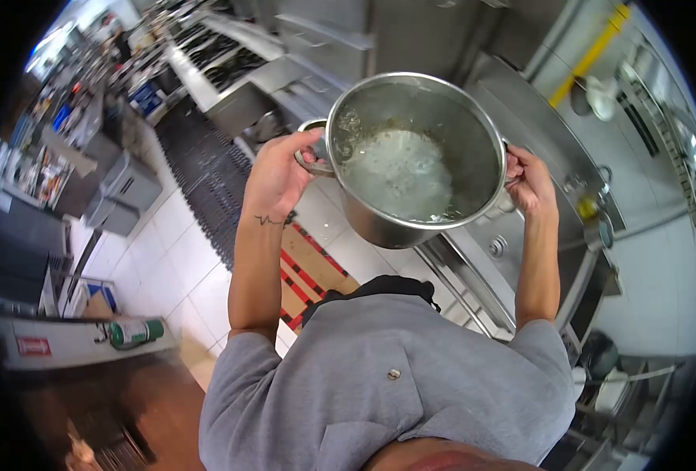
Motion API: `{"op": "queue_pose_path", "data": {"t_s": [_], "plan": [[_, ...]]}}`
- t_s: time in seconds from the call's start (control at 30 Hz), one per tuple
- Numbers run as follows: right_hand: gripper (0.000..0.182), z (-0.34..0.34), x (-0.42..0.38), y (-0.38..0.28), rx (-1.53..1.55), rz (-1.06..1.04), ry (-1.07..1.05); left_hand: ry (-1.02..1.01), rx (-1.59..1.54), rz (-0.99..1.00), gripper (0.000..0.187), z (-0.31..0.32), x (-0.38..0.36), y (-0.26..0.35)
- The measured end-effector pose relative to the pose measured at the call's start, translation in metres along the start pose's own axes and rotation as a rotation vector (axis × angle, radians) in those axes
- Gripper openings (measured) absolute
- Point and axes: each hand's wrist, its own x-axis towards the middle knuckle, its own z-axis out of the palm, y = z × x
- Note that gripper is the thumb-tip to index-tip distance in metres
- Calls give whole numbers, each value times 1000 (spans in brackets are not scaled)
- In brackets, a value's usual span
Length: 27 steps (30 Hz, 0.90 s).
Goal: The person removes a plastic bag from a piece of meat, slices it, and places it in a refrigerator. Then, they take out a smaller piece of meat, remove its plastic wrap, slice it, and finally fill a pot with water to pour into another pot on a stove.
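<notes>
A large steel stockpot (379, 228) is held up in front of my chest, its mouth tipped toward the camera. Cloudy water (399, 169) with some bubbles lies inside it. My left hand (285, 169) is closed around the loop handle on the pot's left side. On the opposite side, my right hand (530, 179) grips the other handle, which is mostly hidden by the fingers. The pot hangs over the floor beside the sink's edge, touching neither as far as I can see.
A steel sink (477, 243) with a drain stands at the right. Black rubber matting (207, 165) and flattened cardboard (317, 271) lie on the tiled floor. Grey bins (128, 184) and a green cylinder (136, 334) are at the left. Another person (116, 35) stands far back.
</notes>
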Motion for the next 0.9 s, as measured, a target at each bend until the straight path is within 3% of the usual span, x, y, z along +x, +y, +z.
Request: {"op": "queue_pose_path", "data": {"t_s": [0.17,0.47,0.63,0.9], "plan": [[16,85,66,82,-30,199,-186,331,58,70,11,-76,-41,54],[15,242,209,213,-128,434,-375,646,129,161,13,-222,-47,128],[11,330,293,268,-99,503,-515,722,126,204,11,-290,-12,182],[9,469,397,311,-130,428,-481,704,86,227,12,-396,82,291]]}}
